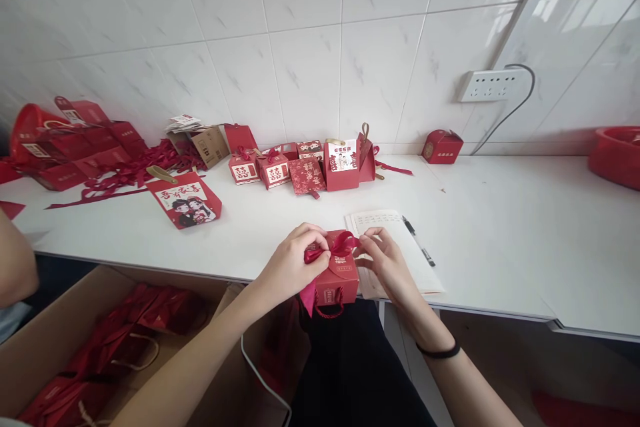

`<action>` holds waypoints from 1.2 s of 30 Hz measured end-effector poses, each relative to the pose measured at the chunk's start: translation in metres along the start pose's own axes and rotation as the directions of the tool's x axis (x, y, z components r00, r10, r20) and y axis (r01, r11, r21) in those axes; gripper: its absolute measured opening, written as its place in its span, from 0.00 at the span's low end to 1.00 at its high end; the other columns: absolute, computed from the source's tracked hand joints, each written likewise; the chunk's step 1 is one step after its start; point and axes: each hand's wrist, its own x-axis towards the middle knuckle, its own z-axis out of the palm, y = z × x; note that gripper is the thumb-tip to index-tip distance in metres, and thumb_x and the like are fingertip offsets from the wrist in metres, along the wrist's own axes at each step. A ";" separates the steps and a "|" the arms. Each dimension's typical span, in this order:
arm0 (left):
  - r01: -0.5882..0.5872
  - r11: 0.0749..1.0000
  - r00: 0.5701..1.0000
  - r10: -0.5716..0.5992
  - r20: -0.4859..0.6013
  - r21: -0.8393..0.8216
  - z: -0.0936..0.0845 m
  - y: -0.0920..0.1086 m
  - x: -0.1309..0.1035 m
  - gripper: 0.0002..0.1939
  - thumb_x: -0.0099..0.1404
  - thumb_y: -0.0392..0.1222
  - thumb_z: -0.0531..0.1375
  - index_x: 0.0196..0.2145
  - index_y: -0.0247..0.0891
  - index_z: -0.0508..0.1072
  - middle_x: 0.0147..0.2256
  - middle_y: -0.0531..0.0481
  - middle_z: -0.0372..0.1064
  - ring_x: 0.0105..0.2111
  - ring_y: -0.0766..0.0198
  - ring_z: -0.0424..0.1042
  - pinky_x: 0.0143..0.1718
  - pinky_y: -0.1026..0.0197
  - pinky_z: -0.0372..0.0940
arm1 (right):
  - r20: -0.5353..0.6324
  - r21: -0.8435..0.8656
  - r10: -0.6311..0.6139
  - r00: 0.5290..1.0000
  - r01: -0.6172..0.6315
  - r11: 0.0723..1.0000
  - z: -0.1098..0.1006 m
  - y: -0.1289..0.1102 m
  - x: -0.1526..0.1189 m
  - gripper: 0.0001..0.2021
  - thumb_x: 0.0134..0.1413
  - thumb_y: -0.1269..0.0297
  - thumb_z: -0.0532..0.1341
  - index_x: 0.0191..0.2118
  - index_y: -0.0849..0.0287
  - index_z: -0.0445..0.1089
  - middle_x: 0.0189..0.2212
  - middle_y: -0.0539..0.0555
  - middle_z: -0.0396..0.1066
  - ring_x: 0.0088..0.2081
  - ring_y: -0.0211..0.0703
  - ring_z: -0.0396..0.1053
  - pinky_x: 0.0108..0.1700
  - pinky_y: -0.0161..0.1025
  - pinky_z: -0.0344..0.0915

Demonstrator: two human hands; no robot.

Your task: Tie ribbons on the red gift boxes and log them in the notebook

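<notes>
A small red gift box (341, 285) with a twisted red cord handle stands at the table's front edge, and a dark pink ribbon (344, 242) forms a bow on top of it. My left hand (297, 260) pinches the ribbon's left part between thumb and fingers, over the box's left side. On the right, my right hand (385, 259) holds the bow's right loop at its fingertips. One ribbon tail hangs down the box's left front.
Behind are red boxes (343, 170), a tilted box (185, 200) and a ribbon pile (150, 163). Paper sheets (395, 247) and a pen (419, 240) lie right. A carton (25, 340) of red boxes stands lower left. Another person's arm (15, 260) shows left.
</notes>
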 end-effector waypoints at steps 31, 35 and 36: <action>0.195 0.941 0.970 -0.226 -0.086 -0.275 -0.012 -0.010 -0.017 0.08 0.60 0.44 0.55 0.28 0.38 0.64 0.26 0.55 0.62 0.28 0.68 0.63 0.32 0.65 0.60 | 0.242 0.032 0.104 0.965 -0.115 0.993 -0.001 -0.028 -0.004 0.19 0.45 0.51 0.67 0.27 0.60 0.61 0.19 0.46 0.63 0.22 0.32 0.60 0.28 0.32 0.56; 0.194 0.947 0.975 -0.216 -0.061 -0.256 -0.011 -0.007 -0.019 0.05 0.59 0.42 0.56 0.29 0.38 0.65 0.27 0.55 0.63 0.28 0.68 0.64 0.33 0.65 0.60 | 0.232 0.108 0.127 0.964 -0.155 0.982 -0.001 -0.021 -0.008 0.19 0.44 0.51 0.67 0.27 0.60 0.62 0.20 0.46 0.63 0.23 0.32 0.60 0.28 0.32 0.58; 0.200 0.948 0.971 -0.226 -0.081 -0.249 -0.010 -0.007 -0.019 0.06 0.59 0.42 0.56 0.29 0.38 0.65 0.26 0.55 0.63 0.28 0.68 0.64 0.32 0.65 0.60 | 0.236 0.108 0.122 0.964 -0.151 0.983 -0.001 -0.020 -0.009 0.19 0.44 0.51 0.67 0.27 0.60 0.62 0.20 0.47 0.63 0.23 0.33 0.60 0.29 0.33 0.58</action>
